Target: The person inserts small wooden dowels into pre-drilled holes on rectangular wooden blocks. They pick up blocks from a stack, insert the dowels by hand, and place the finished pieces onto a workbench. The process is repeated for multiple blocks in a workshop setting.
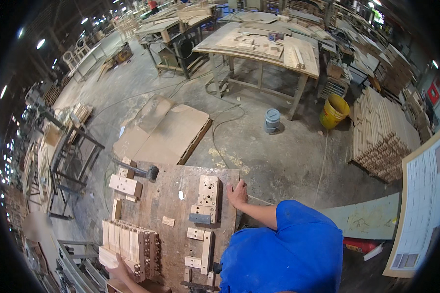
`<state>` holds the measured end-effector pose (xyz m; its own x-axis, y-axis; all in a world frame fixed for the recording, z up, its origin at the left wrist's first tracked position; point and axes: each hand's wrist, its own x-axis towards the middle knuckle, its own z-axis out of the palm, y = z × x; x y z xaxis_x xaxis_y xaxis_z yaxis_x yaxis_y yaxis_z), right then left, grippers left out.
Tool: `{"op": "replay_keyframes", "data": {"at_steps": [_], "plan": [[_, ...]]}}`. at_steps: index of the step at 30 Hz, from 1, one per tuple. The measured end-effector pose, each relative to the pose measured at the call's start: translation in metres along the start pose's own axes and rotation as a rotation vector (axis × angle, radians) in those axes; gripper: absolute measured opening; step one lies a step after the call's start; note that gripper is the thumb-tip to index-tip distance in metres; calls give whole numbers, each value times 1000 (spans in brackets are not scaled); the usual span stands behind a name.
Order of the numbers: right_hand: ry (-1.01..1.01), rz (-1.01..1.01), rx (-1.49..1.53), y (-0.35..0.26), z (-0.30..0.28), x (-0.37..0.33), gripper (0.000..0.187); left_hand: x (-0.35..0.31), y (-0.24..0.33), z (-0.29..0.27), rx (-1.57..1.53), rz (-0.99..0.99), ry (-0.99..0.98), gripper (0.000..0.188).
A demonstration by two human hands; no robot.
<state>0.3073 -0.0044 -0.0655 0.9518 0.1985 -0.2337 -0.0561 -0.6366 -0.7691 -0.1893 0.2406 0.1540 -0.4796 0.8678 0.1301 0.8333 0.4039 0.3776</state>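
Note:
On the near left of the worn wooden bench point(168, 198), my left hand point(116, 268) is closed around a pale wooden block point(107, 257) at the near end of a stack. The stacked blocks point(127, 241) lie side by side, with drilled holes in their right ends. My right hand point(237, 194) rests at the bench's right edge, fingers apart and holding nothing. Left of it stands a drilled wooden jig point(209, 190) with a dark metal piece point(199, 218) across it. Nearer me are more wooden strips point(207, 251). A small loose block point(168, 221) lies mid-bench.
A hammer point(149, 172) lies at the bench's far left by wooden blocks point(125, 185). Beyond are flattened cardboard point(171, 132), a blue-grey bucket point(272, 120), a yellow bucket point(334, 112) and a worktable point(220, 44). Stacked lumber point(384, 134) stands right; a paper-covered board point(418, 210) is nearer.

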Motion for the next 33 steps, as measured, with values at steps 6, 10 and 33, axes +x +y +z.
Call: {"op": "replay_keyframes", "data": {"at_steps": [6,10,33], "plan": [[-270,41,-164,8,-39,5,87,-35,-55,-48,-134,225,-3,60],[-262,-28,-205,11,-53,-13,83,-103,-108,-84,-289,364,99,51],[-1645,-1217,260,-214,53,-505,27,-396,-402,-164,-936,-586,384,39]]}}
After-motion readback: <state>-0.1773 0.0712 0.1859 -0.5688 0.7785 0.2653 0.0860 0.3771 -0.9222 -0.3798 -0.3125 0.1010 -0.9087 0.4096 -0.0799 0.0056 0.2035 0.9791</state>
